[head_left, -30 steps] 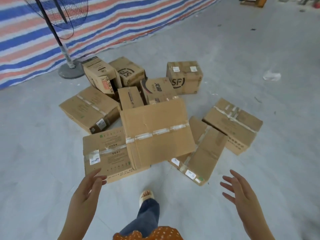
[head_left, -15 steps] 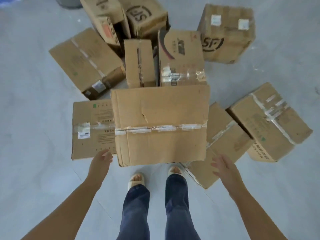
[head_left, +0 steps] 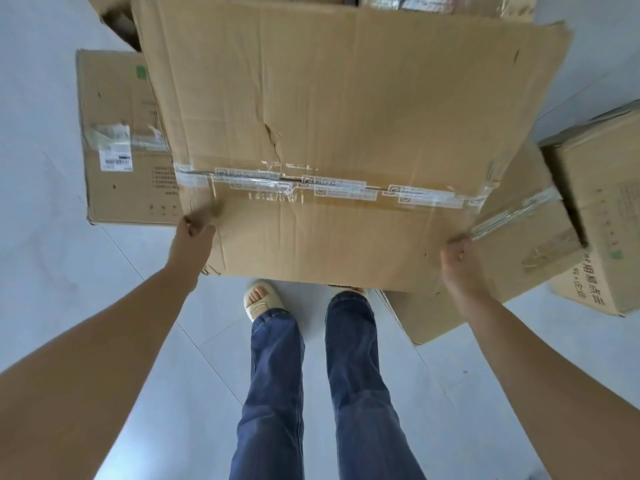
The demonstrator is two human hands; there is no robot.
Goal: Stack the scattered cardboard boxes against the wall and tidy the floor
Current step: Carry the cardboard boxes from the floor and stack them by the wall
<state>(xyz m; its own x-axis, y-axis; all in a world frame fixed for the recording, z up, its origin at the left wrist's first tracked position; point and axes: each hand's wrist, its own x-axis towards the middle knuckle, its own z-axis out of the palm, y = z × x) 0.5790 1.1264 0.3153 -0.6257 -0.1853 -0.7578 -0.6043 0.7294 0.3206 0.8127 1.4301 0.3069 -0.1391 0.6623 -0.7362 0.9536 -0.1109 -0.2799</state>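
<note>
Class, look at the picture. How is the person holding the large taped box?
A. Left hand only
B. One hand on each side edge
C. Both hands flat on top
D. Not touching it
B: the left hand and the right hand each grip a side edge of the large taped box.

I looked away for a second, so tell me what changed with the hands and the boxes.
Both hands went from hovering open to gripping the big taped box: the left hand at its near left corner, the right hand at its near right corner. The person stepped up and bent closer. The boxes beside it lie as before.
</note>
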